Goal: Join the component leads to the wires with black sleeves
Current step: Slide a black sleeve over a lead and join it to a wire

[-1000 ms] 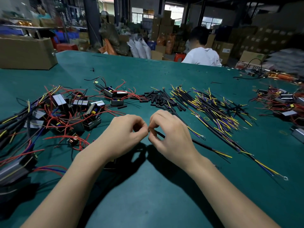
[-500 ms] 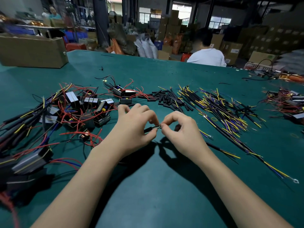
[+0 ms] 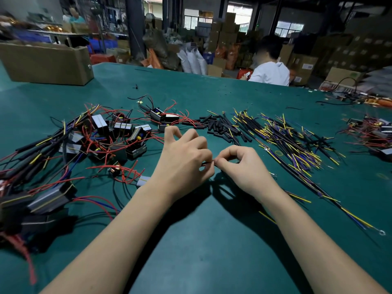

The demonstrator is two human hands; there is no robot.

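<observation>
**Two hands pinching one black sleeve at the middle of the bench**

The left hand [image 3: 182,164] and right hand [image 3: 244,166] meet fingertip to fingertip above the green bench [image 3: 212,240]. The fingers [image 3: 206,158] of the left hand are curled and pinch a short black sleeve [image 3: 206,163]; only a small length of it shows between the two hands. The right hand's thumb and forefinger are pressed together on the sleeve's other end, with the remaining fingers curled. Whether a wire or lead runs inside the sleeve cannot be told.

To the left lies a heap of boxy components [image 3: 118,132] with red leads [image 3: 127,170], some touching one another. Beyond the hands sits a loose pile of black sleeves [image 3: 220,126]. To the right spreads a fan of black wires with yellow and blue ends [image 3: 286,141]; one long wire carries a ring terminal [image 3: 382,232] near the right edge. A cardboard box [image 3: 46,62] stands at the far left of the bench. A person in a white shirt [image 3: 271,73] sits past the far edge, facing away.
</observation>
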